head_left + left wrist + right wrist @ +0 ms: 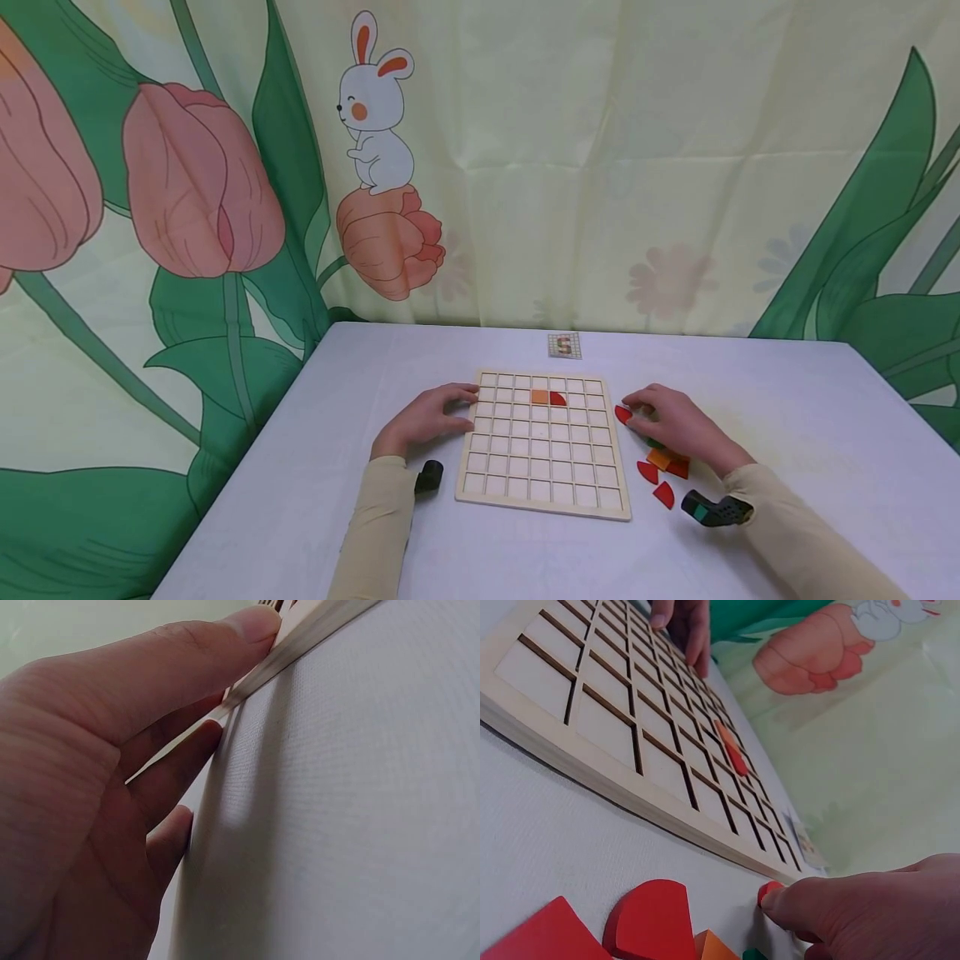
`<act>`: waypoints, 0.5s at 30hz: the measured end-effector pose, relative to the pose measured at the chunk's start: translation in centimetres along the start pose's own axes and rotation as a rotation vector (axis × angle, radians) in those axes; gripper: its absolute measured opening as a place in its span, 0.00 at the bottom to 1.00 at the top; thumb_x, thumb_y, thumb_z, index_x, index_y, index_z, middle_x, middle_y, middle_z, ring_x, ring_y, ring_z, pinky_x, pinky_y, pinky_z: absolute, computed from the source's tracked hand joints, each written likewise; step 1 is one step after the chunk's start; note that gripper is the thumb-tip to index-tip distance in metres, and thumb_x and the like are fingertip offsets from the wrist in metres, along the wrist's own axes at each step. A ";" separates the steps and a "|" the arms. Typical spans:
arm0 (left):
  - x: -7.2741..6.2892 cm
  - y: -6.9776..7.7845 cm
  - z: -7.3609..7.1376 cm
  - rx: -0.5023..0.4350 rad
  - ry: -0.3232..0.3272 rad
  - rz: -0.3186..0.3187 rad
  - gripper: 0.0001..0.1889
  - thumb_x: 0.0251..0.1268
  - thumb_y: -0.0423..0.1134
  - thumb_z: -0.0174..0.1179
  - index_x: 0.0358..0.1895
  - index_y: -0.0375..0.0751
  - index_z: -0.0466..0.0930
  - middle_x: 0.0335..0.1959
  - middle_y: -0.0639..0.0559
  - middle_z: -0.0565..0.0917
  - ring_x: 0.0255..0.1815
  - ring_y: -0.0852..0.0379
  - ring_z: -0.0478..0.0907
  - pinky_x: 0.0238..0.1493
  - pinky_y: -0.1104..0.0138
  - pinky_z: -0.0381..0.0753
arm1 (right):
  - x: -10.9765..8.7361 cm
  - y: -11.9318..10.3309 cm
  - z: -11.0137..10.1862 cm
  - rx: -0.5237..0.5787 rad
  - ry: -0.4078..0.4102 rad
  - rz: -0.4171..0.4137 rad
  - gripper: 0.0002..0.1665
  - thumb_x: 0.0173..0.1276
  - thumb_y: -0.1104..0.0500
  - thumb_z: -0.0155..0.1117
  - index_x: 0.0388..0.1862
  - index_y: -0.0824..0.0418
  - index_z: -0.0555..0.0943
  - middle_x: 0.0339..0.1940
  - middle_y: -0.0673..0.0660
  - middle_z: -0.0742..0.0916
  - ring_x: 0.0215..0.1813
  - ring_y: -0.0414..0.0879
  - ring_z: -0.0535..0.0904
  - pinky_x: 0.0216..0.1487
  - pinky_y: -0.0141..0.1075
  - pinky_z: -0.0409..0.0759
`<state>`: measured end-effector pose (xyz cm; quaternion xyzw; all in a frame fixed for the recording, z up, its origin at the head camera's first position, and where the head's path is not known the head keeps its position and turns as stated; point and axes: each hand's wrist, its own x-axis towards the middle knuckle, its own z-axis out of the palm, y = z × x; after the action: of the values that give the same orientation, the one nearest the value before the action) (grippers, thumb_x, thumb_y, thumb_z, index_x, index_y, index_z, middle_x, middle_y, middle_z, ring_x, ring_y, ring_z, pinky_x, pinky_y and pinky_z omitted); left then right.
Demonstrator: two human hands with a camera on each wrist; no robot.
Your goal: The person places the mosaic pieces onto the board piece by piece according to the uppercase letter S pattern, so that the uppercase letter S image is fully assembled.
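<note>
A wooden grid board [544,512] lies in the middle of the table. My left hand [431,417] is at its left edge, thumb and fingertips touching the frame; the left wrist view shows the thumb [259,624] at the rim. An orange square block [540,397] and a red quarter-circle block [557,398] sit side by side in cells of an upper row. Just right of the board, my right hand [671,421] pinches another red quarter-circle block [623,414] between thumb and fingers, low by the tabletop. In the right wrist view part of this red block [769,891] shows past the thumb.
Loose blocks lie beside and partly under my right hand: red quarter-circles [663,495], an orange one [658,459] and a mostly hidden green one [654,443]. A small patterned card [564,345] lies behind the board. A printed curtain [540,167] hangs behind the table.
</note>
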<state>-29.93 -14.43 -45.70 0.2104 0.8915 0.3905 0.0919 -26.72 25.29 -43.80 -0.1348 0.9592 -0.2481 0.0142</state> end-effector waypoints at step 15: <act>0.0 0.1 -0.1 0.014 -0.008 -0.001 0.24 0.57 0.39 0.71 0.58 0.43 0.80 0.68 0.56 0.73 0.72 0.53 0.63 0.72 0.58 0.62 | 0.9 -0.2 0.4 -0.034 -0.031 -0.001 0.23 0.62 0.58 0.71 0.54 0.66 0.82 0.38 0.53 0.82 0.39 0.46 0.74 0.38 0.35 0.79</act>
<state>-29.89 -14.45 -45.61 0.2121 0.8939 0.3835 0.0943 -27.45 24.69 -43.99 -0.1392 0.9629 -0.2295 0.0267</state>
